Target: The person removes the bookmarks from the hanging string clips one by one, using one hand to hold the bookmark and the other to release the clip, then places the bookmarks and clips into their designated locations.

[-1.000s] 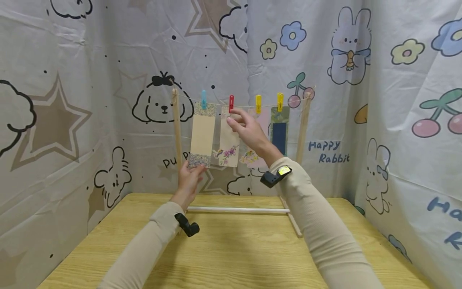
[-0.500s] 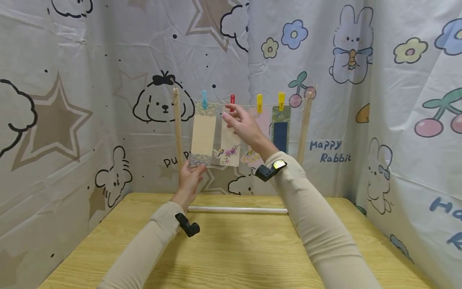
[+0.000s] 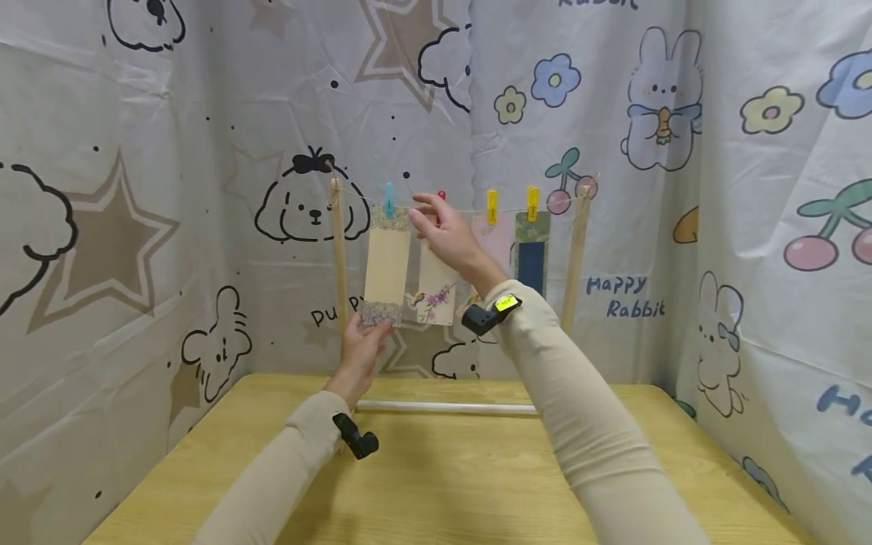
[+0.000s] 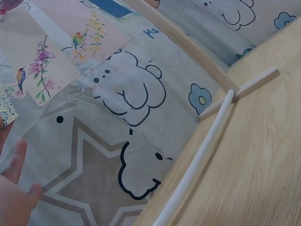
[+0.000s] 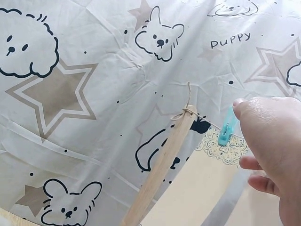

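Note:
A beige paper card (image 3: 387, 265) with lacy patterned bands hangs from the string by a light blue clothespin (image 3: 389, 201). At its lower edge, my left hand (image 3: 361, 352) holds the card between thumb and fingers; the left wrist view catches only a patterned corner (image 4: 6, 110). My right hand (image 3: 450, 238), fingers loosely bent and holding nothing, is raised before the second card (image 3: 436, 299), which bears a bird and pink blossoms. It partly covers that card's red clothespin (image 3: 441, 197). In the right wrist view, the thumb appears close beside the blue clothespin (image 5: 225, 134); contact is unclear.
Two yellow clothespins (image 3: 492, 207) hold a pink card (image 3: 497, 238) and a green-and-navy card (image 3: 532, 257) farther right. Wooden posts (image 3: 339, 257) carry the string, joined low down by a white rod (image 3: 443, 407) over the wooden table (image 3: 436, 477). Printed cloth (image 3: 286, 98) surrounds everything.
My right hand has moved left, from the red clothespin toward the blue one. The left hand stays at the beige card's lower edge. The head view has tilted slightly upward.

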`<state>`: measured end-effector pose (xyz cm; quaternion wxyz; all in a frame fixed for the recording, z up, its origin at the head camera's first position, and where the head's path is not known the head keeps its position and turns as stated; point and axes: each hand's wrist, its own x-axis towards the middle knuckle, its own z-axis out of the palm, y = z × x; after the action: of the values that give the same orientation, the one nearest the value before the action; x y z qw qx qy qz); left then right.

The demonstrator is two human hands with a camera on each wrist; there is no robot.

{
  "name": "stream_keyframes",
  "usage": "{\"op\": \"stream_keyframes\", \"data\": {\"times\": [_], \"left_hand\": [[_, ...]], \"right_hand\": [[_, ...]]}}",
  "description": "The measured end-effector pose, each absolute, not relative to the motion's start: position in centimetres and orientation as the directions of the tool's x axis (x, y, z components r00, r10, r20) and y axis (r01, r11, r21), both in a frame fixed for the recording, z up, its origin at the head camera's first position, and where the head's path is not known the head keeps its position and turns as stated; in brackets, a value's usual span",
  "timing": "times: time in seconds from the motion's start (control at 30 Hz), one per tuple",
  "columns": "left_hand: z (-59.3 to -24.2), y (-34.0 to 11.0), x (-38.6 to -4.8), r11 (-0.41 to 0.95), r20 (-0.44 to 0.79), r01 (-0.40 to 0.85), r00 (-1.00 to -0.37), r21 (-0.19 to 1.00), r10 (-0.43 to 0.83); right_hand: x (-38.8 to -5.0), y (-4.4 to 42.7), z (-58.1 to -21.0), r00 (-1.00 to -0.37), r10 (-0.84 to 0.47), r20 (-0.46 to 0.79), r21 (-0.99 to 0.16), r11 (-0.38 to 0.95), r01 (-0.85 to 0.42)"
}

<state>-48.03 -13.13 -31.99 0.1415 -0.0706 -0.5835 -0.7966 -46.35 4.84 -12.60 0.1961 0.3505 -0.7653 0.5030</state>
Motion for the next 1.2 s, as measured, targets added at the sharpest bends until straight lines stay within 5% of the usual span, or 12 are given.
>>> {"op": "stream_keyframes", "data": {"times": [0.3, 1.2], "left_hand": [[-32.6, -12.7, -48.1, -0.295, 0.279, 0.313, -0.948, 0.903, -0.152], [-32.8, -13.4, -47.6, -0.279, 0.314, 0.337, -0.941, 0.899, -0.126]], "right_hand": [[-46.8, 3.9, -12.1, -0.687, -0.319, 0.653, -0.609, 0.318, -0.727], [-48.1, 1.5, -11.0, -0.776, -0.305, 0.552, -0.764, 0.189, -0.617]]}}
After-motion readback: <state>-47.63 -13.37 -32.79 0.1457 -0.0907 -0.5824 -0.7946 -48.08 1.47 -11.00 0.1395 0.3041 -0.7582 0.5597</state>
